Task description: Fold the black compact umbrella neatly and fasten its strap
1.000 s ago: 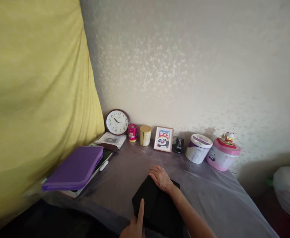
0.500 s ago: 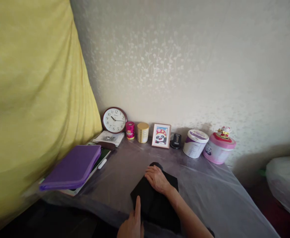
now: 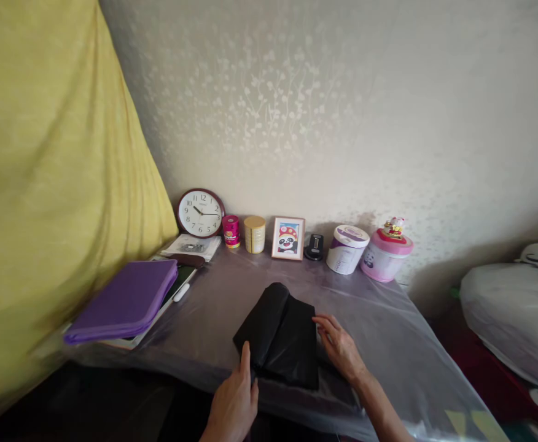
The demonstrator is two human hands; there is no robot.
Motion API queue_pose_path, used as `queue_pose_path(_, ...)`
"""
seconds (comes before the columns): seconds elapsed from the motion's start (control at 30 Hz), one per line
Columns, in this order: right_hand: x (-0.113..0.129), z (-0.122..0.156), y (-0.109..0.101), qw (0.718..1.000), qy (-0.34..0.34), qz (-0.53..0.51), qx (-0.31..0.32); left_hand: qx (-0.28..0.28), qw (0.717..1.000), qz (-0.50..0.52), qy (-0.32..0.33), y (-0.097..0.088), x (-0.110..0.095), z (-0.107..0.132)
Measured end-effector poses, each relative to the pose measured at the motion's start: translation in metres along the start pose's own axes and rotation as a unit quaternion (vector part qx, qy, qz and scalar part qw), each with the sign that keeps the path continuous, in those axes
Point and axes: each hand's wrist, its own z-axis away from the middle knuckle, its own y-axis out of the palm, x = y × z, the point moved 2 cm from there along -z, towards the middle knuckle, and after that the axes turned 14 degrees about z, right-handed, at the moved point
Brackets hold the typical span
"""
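A black folded piece (image 3: 292,344), thin and cloth-like, lies on the table's near part with a thick rolled or folded section along its left side. Whether it is fabric or plastic I cannot tell. At its lower left edge is my left hand (image 3: 234,399), index finger stretched along the edge and thumb below; the hand seems to hold that corner, with its other fingers hidden. My right hand (image 3: 340,348) is beside the right edge, fingers loosely bent and apart, fingertips at the upper right corner. No grip shows there.
A purple zip folder (image 3: 126,301) lies on papers at the left, near a white pen-like object (image 3: 181,292). Along the wall stand a clock (image 3: 201,212), a pink can (image 3: 231,232), a yellow tin (image 3: 254,234), a panda picture frame (image 3: 288,238) and two tubs (image 3: 347,250).
My right hand has left the top of the black piece and moved right to its side edge. The rolled section now shows. The view has shifted slightly right.
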Motion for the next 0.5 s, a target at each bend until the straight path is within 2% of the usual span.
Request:
queue_pose_path(0.17, 0.015, 0.022, -0.001, 0.999, -0.031, -0.005, 0.014, -0.011, 1.000, -0.008, 0.000, 0.001, 0.001, 0.000)
queue_pose_path(0.5, 0.026, 0.019, -0.008, 0.996, -0.077, -0.040, 0.000, -0.003, 1.000, 0.012, -0.004, -0.003, 0.000, 0.001)
